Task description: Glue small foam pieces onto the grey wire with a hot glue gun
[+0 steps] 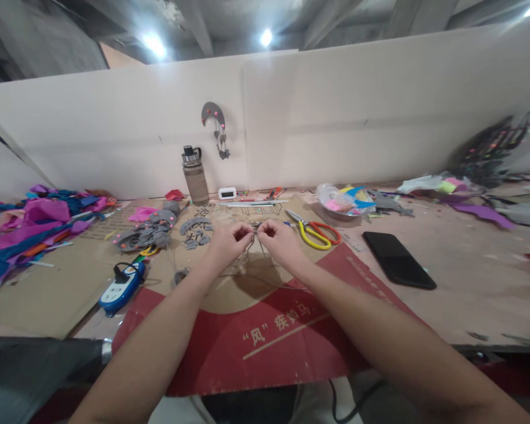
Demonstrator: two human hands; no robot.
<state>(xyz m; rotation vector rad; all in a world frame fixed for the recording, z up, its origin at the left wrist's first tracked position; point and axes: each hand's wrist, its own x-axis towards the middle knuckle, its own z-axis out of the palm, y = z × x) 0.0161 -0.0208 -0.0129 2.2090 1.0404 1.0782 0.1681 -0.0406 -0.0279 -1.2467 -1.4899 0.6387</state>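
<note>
My left hand (233, 242) and my right hand (281, 241) meet above the cardboard sheet, each closed in a pinch. Between the fingertips runs a thin grey cord (267, 281), whose loose strands hang down and trail over the cardboard. A small dark bit shows just behind the fingertips, too small to make out. Left of my hands lie grey felt cutouts (196, 225), some curved and some small. Scissors (311, 231) with one yellow and one orange handle rest just beyond my right hand, blades pointing away.
Red-and-brown cardboard (287, 341) covers the table's front. A power strip (122, 288) and grey felt pile (148, 232) lie left, near colourful fabric (44, 221). A bottle (195, 179) stands at the back. A phone (397, 259) and a bowl of scraps (344, 205) are right.
</note>
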